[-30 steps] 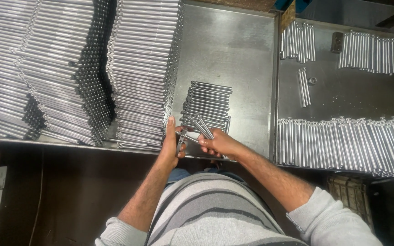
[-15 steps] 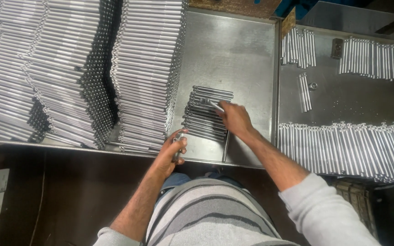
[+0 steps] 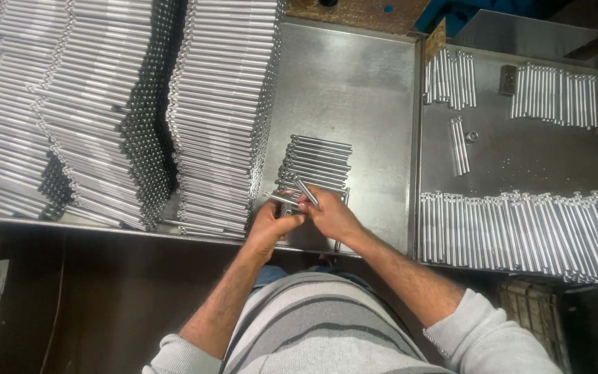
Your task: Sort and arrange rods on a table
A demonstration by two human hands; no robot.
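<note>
View from the head camera, looking down on a steel table [image 3: 354, 90]. We see both hands meeting at the near edge of the table, just in front of a small stack of metal rods [image 3: 320, 161]. The left hand [image 3: 270, 225] is curled, its fingertips pinching one short rod [image 3: 282, 199] that lies nearly level. The right hand [image 3: 332, 216] is likewise closed, gripping a second rod [image 3: 307, 193] that tilts up and away toward the small stack. The two hands touch or nearly touch at the fingers; we cannot tell whether further rods lie hidden in the palms. To the left stand tall, leaning banks of long stacked rods [image 3: 223, 104], with a further bank [image 3: 77, 111] beyond. To the right, past a raised divider, a second tray [image 3: 520, 159] carries a long row of rods [image 3: 520, 232] laid side by side, and two smaller groups [image 3: 554, 93] near its far edge. A striped shirt [image 3: 320, 325] fills the foreground.
</note>
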